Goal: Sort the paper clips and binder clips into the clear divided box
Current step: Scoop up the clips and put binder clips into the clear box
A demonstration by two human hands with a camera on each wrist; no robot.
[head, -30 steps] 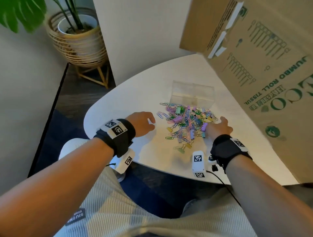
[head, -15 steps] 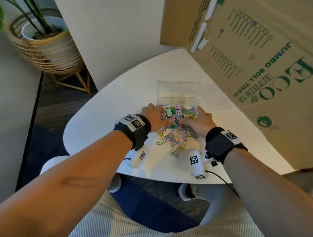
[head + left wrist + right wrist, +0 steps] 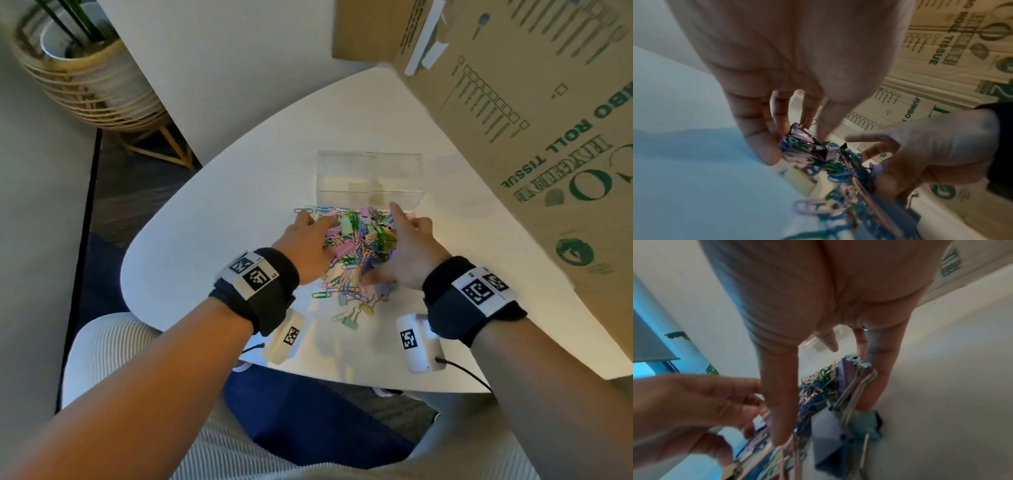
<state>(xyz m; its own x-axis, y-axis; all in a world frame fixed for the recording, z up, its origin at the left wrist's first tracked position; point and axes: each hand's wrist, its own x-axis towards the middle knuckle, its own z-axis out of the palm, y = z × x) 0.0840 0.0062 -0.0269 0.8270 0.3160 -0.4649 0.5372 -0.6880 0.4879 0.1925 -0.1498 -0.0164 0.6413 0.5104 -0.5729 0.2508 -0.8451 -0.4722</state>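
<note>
A heap of coloured paper clips and binder clips [image 3: 359,240] lies on the white table [image 3: 239,205], just in front of the clear divided box [image 3: 370,178]. My left hand [image 3: 305,243] presses against the heap's left side and my right hand [image 3: 411,246] against its right side, fingers fairly straight, cupping the clips between them. The left wrist view shows a lilac binder clip [image 3: 803,134] at my left fingertips. Blue and lilac binder clips [image 3: 830,434] hang against my right fingers in the right wrist view. The box looks empty.
A few binder clips and paper clips [image 3: 349,315] lie loose nearer the table's front edge. A large tilted cardboard box [image 3: 531,154] overhangs the table's right side. A plant in a woven basket [image 3: 85,78] stands on the floor at far left.
Both hands moved forward from the pile's near edge and closed in on it from either side, bunching the clips into a tighter heap close to the clear box.
</note>
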